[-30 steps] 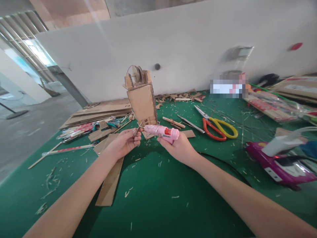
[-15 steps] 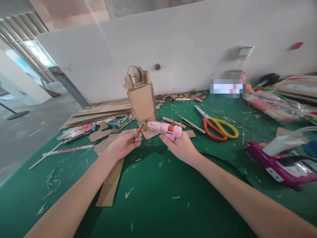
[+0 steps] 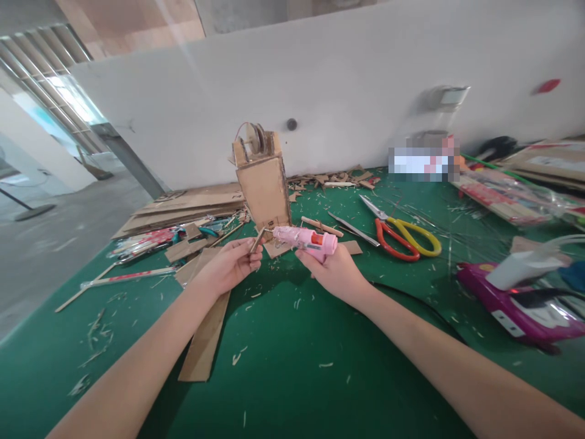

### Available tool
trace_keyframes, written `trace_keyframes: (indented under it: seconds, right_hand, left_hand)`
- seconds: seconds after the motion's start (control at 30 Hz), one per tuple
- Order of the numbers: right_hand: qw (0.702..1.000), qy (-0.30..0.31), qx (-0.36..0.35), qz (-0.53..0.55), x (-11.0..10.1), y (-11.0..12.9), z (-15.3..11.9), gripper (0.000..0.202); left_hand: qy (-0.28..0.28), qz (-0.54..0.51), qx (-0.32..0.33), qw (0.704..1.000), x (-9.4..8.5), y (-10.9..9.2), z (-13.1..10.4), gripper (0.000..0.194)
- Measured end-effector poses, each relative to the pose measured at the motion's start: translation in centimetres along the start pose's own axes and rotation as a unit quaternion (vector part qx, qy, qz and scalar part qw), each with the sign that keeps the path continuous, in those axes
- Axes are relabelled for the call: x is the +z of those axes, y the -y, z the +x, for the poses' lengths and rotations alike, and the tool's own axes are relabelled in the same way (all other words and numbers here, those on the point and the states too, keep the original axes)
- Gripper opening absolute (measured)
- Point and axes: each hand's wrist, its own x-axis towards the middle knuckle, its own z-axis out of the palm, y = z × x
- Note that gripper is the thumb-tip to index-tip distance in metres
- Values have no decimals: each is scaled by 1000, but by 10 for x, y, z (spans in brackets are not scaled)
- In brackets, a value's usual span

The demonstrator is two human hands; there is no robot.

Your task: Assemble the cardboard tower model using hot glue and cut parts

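Note:
My right hand (image 3: 336, 268) is closed around a pink glue gun (image 3: 305, 238), whose nozzle points left. Between the fingertips of my left hand (image 3: 235, 262) is a small, thin brown piece (image 3: 256, 241), perhaps cardboard seen edge-on. The nozzle tip is at or very near this piece; whether they touch I cannot tell. Just behind both hands a cardboard tower (image 3: 264, 192) stands upright, with a round cardboard wheel (image 3: 256, 139) and a thin red wire at its top. A long cardboard strip (image 3: 205, 341) lies beneath my left forearm.
Scissors (image 3: 402, 235) with red and yellow handles and a pointed metal blade (image 3: 354, 228) lie right of the glue gun. A purple power strip (image 3: 516, 305) with plugs sits farther right. Flat cardboard sheets (image 3: 183, 204) and scraps lie left and behind on the green table (image 3: 283, 378).
Almost nothing differs. The whole view has shifted by a few pixels, while both hands, the glue gun and the small brown piece keep the same positions relative to each other.

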Motion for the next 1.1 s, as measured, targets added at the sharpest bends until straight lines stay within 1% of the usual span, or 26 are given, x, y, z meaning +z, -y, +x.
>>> trace_keyframes:
  seconds: [0.2, 0.33, 0.4, 0.53, 0.63, 0.8, 0.9, 1.1]
  right_hand:
    - [1000, -4, 9, 21, 0, -1, 0, 29]
    - [998, -18, 8, 56, -1, -2, 1, 29]
    - [998, -14, 8, 59, -2, -2, 1, 30]
    - [999, 15, 16, 42, -4, -1, 0, 31]
    - [999, 21, 18, 42, -4, 1, 0, 32]
    - [998, 34, 10, 50, -5, 3, -1, 31]
    - [998, 36, 13, 47, -5, 4, -1, 31]
    - [998, 23, 2, 62, -4, 3, -1, 30]
  left_hand:
    - [-18, -2, 12, 1000, 1, 0, 1, 17]
    - [-63, -9, 31, 998, 1, -1, 2, 14]
    - [-78, -13, 37, 996, 1, -1, 1, 14]
    - [-86, -25, 43, 995, 1, -1, 1, 13]
    - [-67, -25, 40, 997, 1, -2, 1, 9]
    - [-7, -22, 32, 999, -1, -2, 1, 8]
    - [20, -21, 31, 999, -3, -1, 1, 6]
    - [32, -27, 21, 999, -4, 0, 1, 10]
